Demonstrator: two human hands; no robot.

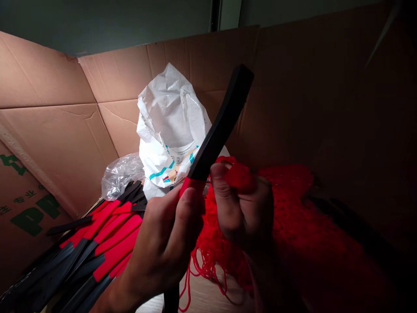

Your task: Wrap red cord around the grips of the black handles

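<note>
My left hand (pixel 172 226) is closed around the red middle part of a long black piece (pixel 220 126), which tilts up to the right. Red wrapping begins at my left thumb, and the piece's lower black end shows below the hand. Close beside it on the right, my right hand (pixel 241 208) is closed on a small bundle of red cord (pixel 240 177). A short strand runs from the bundle toward the black piece. Behind and below my right hand lies a large tangled heap of red cord (pixel 286 217), with loose loops hanging at its left edge.
Several black pieces with red middles (pixel 117 234) lie piled at the lower left. Behind them are a clear plastic bag (pixel 120 174) and an open white bag (pixel 172 117). Cardboard walls (pixel 120 74) stand at the left, back and right.
</note>
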